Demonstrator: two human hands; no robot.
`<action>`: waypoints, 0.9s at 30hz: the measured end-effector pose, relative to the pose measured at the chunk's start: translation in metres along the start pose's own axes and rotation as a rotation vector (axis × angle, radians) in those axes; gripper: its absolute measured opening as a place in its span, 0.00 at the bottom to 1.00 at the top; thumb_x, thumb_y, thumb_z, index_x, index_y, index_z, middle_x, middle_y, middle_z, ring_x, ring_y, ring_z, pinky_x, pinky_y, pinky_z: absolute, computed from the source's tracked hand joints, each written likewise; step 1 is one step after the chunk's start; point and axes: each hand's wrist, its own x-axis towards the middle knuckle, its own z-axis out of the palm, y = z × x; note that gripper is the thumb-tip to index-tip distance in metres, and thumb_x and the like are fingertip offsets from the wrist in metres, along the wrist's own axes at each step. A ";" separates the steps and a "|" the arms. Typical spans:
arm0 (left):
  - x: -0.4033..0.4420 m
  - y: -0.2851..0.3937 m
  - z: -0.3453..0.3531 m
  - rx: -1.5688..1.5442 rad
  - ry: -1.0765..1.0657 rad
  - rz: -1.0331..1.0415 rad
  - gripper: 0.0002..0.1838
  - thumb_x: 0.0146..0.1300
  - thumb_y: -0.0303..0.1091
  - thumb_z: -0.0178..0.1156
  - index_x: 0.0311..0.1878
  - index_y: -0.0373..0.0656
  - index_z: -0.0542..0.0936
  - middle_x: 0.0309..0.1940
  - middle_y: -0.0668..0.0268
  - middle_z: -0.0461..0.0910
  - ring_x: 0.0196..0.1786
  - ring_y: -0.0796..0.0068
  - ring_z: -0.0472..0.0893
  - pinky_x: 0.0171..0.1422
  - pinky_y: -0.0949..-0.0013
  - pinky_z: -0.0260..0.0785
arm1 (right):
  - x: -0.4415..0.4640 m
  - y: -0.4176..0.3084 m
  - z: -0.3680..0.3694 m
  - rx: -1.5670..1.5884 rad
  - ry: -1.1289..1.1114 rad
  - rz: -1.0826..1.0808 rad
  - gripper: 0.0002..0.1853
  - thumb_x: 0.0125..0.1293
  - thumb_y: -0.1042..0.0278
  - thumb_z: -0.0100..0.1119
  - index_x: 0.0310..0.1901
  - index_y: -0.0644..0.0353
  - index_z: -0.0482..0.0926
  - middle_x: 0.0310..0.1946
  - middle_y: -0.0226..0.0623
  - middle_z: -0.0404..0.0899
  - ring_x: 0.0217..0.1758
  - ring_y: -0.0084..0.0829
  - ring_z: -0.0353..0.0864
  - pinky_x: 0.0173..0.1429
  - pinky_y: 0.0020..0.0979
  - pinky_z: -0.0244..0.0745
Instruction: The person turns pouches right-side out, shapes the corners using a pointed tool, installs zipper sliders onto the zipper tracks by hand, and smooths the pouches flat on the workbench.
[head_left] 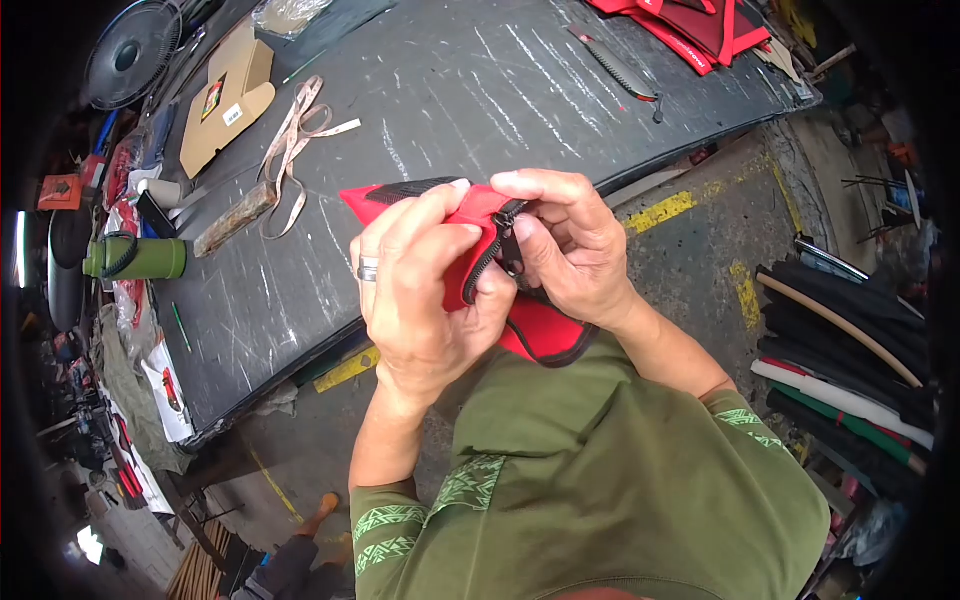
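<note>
A red fabric pouch (pixel 547 338) with black edging, a black mesh panel (pixel 415 187) and a black zipper (pixel 482 270) is held up in front of my body, near the table's edge. My left hand (pixel 415 270), with a ring on one finger, is closed around the pouch's left side, its thumb next to the zipper teeth. Thumb and fingers of my right hand (pixel 575 245) pinch the zipper's upper end, close to a dark pull. Whether they grip the slider itself is partly hidden by the fingers.
The black-topped table (pixel 420 110) bears a tape measure (pixel 290 150), a cardboard box (pixel 228 105), a green bottle (pixel 140 258), a worn block (pixel 236 218), a black-handled tool (pixel 620 68) and red fabric pieces (pixel 690 30). Fabric rolls (pixel 845 395) lie at right. Another person's leg (pixel 318 515) shows lower left.
</note>
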 end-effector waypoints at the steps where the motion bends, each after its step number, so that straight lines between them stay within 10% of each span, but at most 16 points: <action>1: -0.001 -0.002 0.003 -0.024 0.045 0.005 0.17 0.54 0.22 0.71 0.47 0.39 0.80 0.52 0.52 0.86 0.47 0.53 0.84 0.54 0.57 0.77 | 0.000 -0.004 -0.001 0.026 -0.013 0.029 0.20 0.74 0.82 0.59 0.66 0.67 0.75 0.59 0.42 0.84 0.47 0.25 0.88 0.50 0.25 0.85; 11: 0.002 -0.005 -0.001 -0.012 0.125 0.076 0.17 0.53 0.19 0.70 0.47 0.38 0.81 0.46 0.56 0.87 0.44 0.55 0.85 0.51 0.57 0.79 | 0.010 -0.018 -0.013 -0.403 -0.157 -0.196 0.20 0.69 0.84 0.62 0.62 0.65 0.80 0.56 0.45 0.87 0.52 0.38 0.91 0.54 0.32 0.87; 15: 0.002 0.003 0.001 0.078 0.184 0.152 0.16 0.50 0.18 0.72 0.44 0.37 0.84 0.45 0.58 0.87 0.44 0.56 0.85 0.50 0.58 0.80 | 0.011 -0.016 -0.011 -0.390 -0.131 -0.218 0.17 0.74 0.80 0.59 0.63 0.67 0.78 0.51 0.44 0.88 0.39 0.23 0.87 0.41 0.25 0.82; 18: -0.002 0.005 -0.001 0.056 0.156 0.140 0.16 0.49 0.17 0.72 0.43 0.36 0.85 0.44 0.58 0.87 0.45 0.56 0.85 0.51 0.58 0.81 | 0.011 -0.019 -0.009 -0.411 -0.081 -0.211 0.20 0.68 0.84 0.63 0.62 0.65 0.81 0.55 0.45 0.87 0.52 0.39 0.91 0.55 0.33 0.87; 27: -0.007 0.028 -0.010 -0.085 0.076 -0.028 0.14 0.53 0.17 0.71 0.44 0.35 0.85 0.41 0.58 0.87 0.47 0.55 0.86 0.51 0.58 0.80 | 0.004 -0.025 -0.005 -0.470 -0.067 -0.247 0.18 0.69 0.84 0.62 0.60 0.67 0.82 0.54 0.46 0.88 0.53 0.40 0.90 0.56 0.33 0.85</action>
